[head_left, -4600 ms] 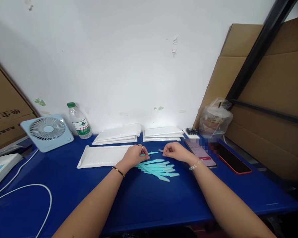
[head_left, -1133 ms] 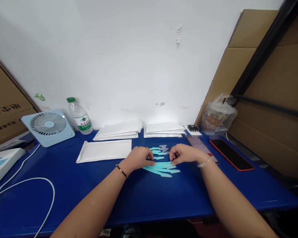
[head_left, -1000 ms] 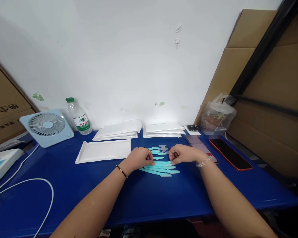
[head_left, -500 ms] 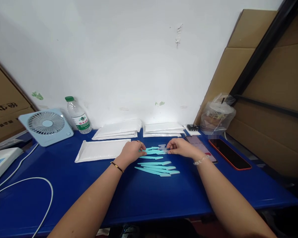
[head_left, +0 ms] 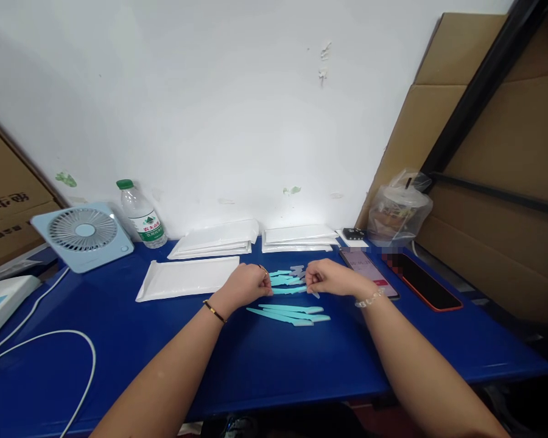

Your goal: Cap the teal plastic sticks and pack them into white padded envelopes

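Several thin turquoise plastic strips (head_left: 288, 314) lie in a loose pile on the blue table (head_left: 265, 365). My left hand (head_left: 245, 285) pinches one end of a turquoise strip (head_left: 288, 290) held just above the table. My right hand (head_left: 326, 278) is closed on that strip's other end, where a small grey tip (head_left: 315, 294) pokes out. Behind the hands lie more turquoise pieces (head_left: 283, 277) and a few grey caps (head_left: 296, 268). A flat white padded envelope (head_left: 187, 277) rests to the left of my left hand.
Two stacks of white envelopes (head_left: 256, 238) sit by the wall. A water bottle (head_left: 141, 214) and a small blue fan (head_left: 81, 233) stand at the back left, with a white cable (head_left: 50, 340). Two phones (head_left: 393, 277) and a bagged drink cup (head_left: 398, 210) are on the right; cardboard flanks both sides.
Both hands drew back from the far group of pieces and now hold one turquoise strip between them. The pile near me has fewer strips than a second ago.
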A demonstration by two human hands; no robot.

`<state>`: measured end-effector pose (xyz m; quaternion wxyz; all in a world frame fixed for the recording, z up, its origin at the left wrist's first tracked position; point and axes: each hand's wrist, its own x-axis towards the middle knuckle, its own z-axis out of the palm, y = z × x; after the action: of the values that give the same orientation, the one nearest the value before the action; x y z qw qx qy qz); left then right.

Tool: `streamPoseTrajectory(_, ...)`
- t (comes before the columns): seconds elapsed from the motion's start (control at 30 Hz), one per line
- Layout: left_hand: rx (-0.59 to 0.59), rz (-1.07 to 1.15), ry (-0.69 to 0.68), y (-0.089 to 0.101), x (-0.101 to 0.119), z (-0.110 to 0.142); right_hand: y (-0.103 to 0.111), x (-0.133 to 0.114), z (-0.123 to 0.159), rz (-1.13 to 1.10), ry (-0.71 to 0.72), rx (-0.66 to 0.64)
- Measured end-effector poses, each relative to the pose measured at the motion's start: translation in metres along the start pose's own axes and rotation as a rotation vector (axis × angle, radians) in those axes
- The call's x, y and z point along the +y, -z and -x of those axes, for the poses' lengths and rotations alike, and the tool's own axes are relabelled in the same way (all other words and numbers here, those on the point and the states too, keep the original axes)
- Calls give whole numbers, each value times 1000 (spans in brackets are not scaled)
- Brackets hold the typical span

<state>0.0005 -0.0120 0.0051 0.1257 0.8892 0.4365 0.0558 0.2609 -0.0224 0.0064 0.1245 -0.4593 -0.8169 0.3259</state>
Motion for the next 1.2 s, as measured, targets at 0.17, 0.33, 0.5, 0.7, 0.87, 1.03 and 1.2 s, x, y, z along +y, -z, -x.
streamPoseTrajectory(0.17, 46, 30, 96, 5, -8, -1, 6, 8, -1, 24, -51, 181)
streamPoseTrajectory(0.33, -31, 108, -74, 5, 11, 5, 9, -5, 6, 2, -20, 21)
streamPoseTrajectory(0.5, -161, 120, -87, -2, 22, 5, 11, -12, 12, 46, 4, -107)
streamPoseTrajectory(0.7, -57, 35, -20, 0, 17, 3, 11, -9, 11, 33, 26, -152)
streamPoseTrajectory(0.87, 28, 8, 44, 5, -1, 1, 12, 1, 6, 12, -18, 50)
streamPoseTrajectory(1.03, 59, 28, 51, 8, 0, 2, 11, 9, 2, 55, -50, 174)
streamPoseTrajectory(1.2, -109, 104, -138, 4, 22, 8, 15, 2, 9, 3, -13, 162)
